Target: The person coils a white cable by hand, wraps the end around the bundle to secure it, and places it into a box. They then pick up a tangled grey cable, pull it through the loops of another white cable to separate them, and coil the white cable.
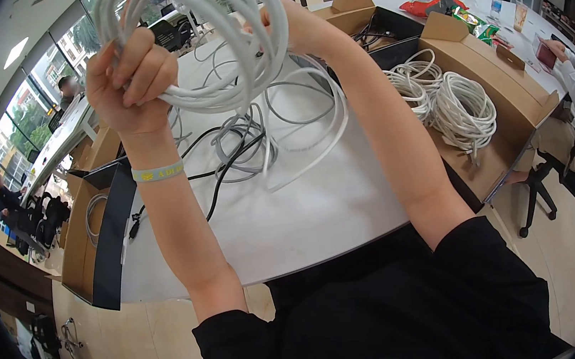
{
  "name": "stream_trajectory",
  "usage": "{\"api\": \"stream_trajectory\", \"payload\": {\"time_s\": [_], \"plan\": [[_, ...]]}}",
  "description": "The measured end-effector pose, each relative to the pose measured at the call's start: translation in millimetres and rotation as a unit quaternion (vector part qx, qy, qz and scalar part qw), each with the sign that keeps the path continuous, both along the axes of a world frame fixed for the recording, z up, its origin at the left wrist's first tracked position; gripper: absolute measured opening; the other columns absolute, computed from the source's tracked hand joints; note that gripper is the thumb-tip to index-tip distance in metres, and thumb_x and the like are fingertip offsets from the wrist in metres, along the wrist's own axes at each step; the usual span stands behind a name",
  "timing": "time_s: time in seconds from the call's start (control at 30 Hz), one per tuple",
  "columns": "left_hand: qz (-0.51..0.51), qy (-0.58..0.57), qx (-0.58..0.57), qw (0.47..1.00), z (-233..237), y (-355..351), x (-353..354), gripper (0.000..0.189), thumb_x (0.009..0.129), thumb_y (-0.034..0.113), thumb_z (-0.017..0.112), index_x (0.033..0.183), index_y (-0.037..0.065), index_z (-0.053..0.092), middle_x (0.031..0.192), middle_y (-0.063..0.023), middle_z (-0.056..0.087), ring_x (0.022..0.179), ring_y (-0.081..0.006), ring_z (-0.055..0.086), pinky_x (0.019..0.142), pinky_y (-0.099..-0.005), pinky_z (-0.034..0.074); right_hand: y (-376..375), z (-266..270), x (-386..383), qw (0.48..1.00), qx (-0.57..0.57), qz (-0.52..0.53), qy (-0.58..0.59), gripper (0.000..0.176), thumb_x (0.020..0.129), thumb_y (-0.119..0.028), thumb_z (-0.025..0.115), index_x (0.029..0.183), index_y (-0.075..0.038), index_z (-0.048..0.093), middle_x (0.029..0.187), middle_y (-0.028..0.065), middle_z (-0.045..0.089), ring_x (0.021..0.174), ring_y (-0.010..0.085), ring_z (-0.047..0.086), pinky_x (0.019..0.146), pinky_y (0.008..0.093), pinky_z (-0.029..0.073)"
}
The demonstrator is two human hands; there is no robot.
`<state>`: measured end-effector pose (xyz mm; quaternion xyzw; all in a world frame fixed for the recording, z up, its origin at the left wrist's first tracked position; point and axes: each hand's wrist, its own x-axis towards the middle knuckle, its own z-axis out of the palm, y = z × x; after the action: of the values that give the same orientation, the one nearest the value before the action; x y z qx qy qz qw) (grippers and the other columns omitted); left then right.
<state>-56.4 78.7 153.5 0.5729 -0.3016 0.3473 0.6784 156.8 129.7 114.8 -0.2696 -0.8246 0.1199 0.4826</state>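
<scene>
A thick coil of white cable (pixel 246 48) is held up in front of me, above the table. My left hand (pixel 135 80) is closed around the coil's left side, with a printed wristband below it. At the right side, my right hand (pixel 298 31) grips the cable, its fingers partly hidden behind the loops. A loose white length (pixel 330 149) hangs from the coil and curves down to the tabletop. Below lie tangled grey cables (pixel 243 138) and a black cable (pixel 222 173) with a connector at its left end.
On the white table (pixel 306 213), an open box (pixel 498 82) at right holds bundled white cables (pixel 462 111). Another open box (pixel 96 224) stands left with a cable inside. Black cables fill a rear box (pixel 384 28). Snack bags and a bottle (pixel 496 4) are beyond; a person sits right.
</scene>
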Motion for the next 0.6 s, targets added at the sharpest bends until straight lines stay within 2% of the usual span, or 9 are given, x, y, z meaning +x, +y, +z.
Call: {"api": "stream_trajectory", "payload": {"time_s": [0.03,0.07,0.13,0.27,0.33,0.4,0.47,0.57,0.6], "plan": [[-0.018,-0.014,-0.01,1.0,0.2,-0.5,-1.1,0.05,0.084,0.012,0.04,0.127,-0.009,0.025,0.052,0.0033,0.038,0.032,0.0,0.033,0.031,-0.0139,0.028,2.6,-5.7,-2.0,0.998,0.014,0.025,0.054,0.043,0.075,-0.045,0.062,0.061,-0.004,0.065,0.046,0.0028,0.048,0.044,0.0099,0.043,0.043,0.026,0.031],[-0.036,-0.028,-0.021,0.999,0.5,-2.2,-1.4,0.051,0.084,0.012,0.041,0.127,-0.009,0.025,0.051,0.0029,0.039,0.032,0.0,0.033,0.031,-0.0139,0.029,4.9,-6.1,-1.9,0.998,0.015,0.025,0.053,0.043,0.075,-0.045,0.062,0.061,-0.004,0.065,0.046,0.0028,0.048,0.044,0.0099,0.043,0.043,0.026,0.031],[-0.029,-0.04,-0.026,0.998,2.4,-6.6,1.7,0.05,0.084,0.013,0.041,0.125,-0.01,0.026,0.05,0.002,0.039,0.032,-0.0009,0.033,0.03,-0.0144,0.03,8.7,-9.4,-0.6,0.993,-0.108,-0.043,0.014,0.054,0.074,-0.053,0.059,0.054,-0.003,0.061,0.043,0.0021,0.045,0.041,0.01,0.041,0.043,0.0253,0.032],[-0.049,-0.086,-0.053,0.994,7.4,-12.6,1.2,0.045,0.083,0.013,0.041,0.121,-0.01,0.03,0.051,0.0016,0.038,0.033,-0.004,0.034,0.034,-0.0156,0.032,-1.9,-10.6,-7.2,0.981,-0.18,-0.025,-0.07,0.057,0.073,-0.055,0.058,0.045,-0.005,0.054,0.042,0.0012,0.045,0.041,0.0102,0.041,0.047,0.0234,0.036],[-0.032,-0.104,-0.097,0.989,8.8,-12.9,-4.2,0.039,0.084,0.012,0.04,0.116,-0.009,0.035,0.051,0.002,0.035,0.035,-0.0049,0.034,0.036,-0.017,0.032,-8.7,-10.5,-9.5,0.97,-0.211,0.028,-0.12,0.057,0.072,-0.055,0.059,0.042,-0.008,0.048,0.043,0.0001,0.045,0.041,0.0099,0.042,0.05,0.0232,0.039],[-0.014,-0.102,-0.112,0.988,8.0,-8.6,-8.5,0.032,0.084,0.011,0.04,0.109,-0.007,0.041,0.052,0.0024,0.033,0.036,-0.0053,0.032,0.038,-0.0188,0.03,-16.8,-7.3,-11.5,0.963,-0.23,0.036,-0.14,0.056,0.072,-0.057,0.059,0.044,-0.01,0.047,0.045,0.0001,0.046,0.042,0.0091,0.044,0.051,0.0221,0.04],[0.012,-0.158,-0.152,0.976,4.5,-1.6,-9.0,0.029,0.083,0.011,0.04,0.106,-0.007,0.044,0.052,0.0025,0.034,0.036,-0.0053,0.032,0.038,-0.0191,0.029,-21.3,-5.2,-13.1,0.959,-0.233,0.05,-0.152,0.05,0.08,-0.049,0.054,0.053,-0.007,0.052,0.05,-0.0024,0.046,0.047,0.0055,0.041,0.047,0.0191,0.033],[0.049,-0.185,-0.175,0.966,2.4,9.5,-18.3,0.028,0.082,0.011,0.042,0.103,-0.007,0.046,0.051,0.0031,0.033,0.036,-0.0054,0.031,0.038,-0.0191,0.028,-19.9,-6.5,-12.2,0.958,-0.248,0.096,-0.104,0.046,0.081,-0.049,0.053,0.068,-0.005,0.06,0.059,-0.0026,0.051,0.051,0.0052,0.043,0.048,0.0189,0.035],[0.058,-0.209,-0.182,0.959,0.8,13.0,-21.4,0.028,0.082,0.01,0.042,0.103,-0.008,0.045,0.05,0.0032,0.033,0.036,-0.0055,0.031,0.038,-0.019,0.028,-20.0,-6.9,-12.2,0.958,-0.249,0.097,-0.104,0.046,0.081,-0.049,0.053,0.068,-0.005,0.06,0.059,-0.0026,0.051,0.051,0.0052,0.043,0.048,0.0189,0.035]]}}
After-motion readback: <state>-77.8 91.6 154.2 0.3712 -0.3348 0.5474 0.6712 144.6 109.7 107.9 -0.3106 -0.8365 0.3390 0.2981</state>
